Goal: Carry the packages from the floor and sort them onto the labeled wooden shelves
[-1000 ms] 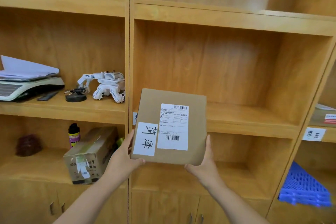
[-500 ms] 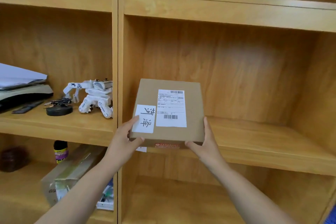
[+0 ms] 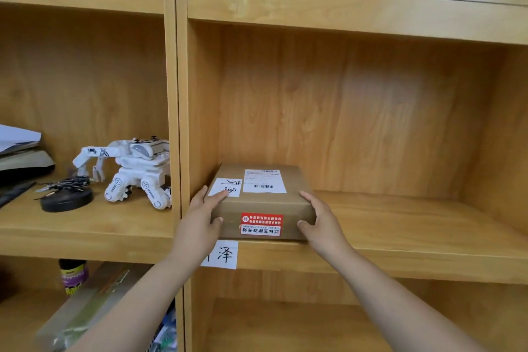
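Fingers of the left hand [image 3: 200, 218] wrap the near-left corner of the cardboard package [image 3: 261, 203], matching the right hand [image 3: 321, 223] clasped on the other corner. Both steady it flat on the wooden shelf [image 3: 400, 226], above the shelf label [image 3: 221, 254], probably because its handwritten tag matches.

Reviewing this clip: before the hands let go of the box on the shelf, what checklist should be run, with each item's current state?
1. Cardboard box lies flat on the shelf board: ok.
2. Box sits in the compartment above the shelf label: ok.
3. Handwritten tag matches the shelf label: cannot tell, the left hand covers part of each.
4. Box fully back from the front edge: not ok, its front face sits about flush with the edge.
5. Right hand and left hand both on the box: ok.
6. Room beside the box: ok.
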{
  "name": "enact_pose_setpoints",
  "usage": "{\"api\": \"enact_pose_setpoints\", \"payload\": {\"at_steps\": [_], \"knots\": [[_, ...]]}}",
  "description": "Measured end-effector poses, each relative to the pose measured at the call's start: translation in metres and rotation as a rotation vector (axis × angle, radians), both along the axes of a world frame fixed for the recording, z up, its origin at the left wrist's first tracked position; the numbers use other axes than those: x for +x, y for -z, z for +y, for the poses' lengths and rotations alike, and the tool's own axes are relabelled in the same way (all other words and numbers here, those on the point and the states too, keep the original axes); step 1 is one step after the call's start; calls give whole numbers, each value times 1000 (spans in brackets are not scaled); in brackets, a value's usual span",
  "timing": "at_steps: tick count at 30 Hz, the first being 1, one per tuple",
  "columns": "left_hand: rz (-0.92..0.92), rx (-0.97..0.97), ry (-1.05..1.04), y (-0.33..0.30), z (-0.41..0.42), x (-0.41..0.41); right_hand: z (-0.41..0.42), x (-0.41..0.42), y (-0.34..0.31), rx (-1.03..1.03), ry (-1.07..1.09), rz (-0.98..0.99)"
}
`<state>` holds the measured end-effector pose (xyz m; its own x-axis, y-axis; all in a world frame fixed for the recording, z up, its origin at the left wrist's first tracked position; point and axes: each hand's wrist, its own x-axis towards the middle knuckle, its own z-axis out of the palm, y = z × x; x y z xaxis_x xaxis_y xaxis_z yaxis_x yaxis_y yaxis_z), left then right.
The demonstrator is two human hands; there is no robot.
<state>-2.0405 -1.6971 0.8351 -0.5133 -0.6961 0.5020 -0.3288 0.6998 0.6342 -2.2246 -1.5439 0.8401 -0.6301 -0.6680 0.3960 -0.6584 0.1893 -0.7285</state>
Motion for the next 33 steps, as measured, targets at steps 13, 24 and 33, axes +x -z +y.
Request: {"api": "enact_pose_setpoints", "payload": {"at_steps": [13,24,33], "knots": [[-215,-580,-147,15,-17,-14,-20,-1,8,37,26,32],[-313,-613,-210,16,15,-1,6,6,5,154,25,72],[-328,-547,-239,31,78,27,54,15,18,55,-24,78]]}}
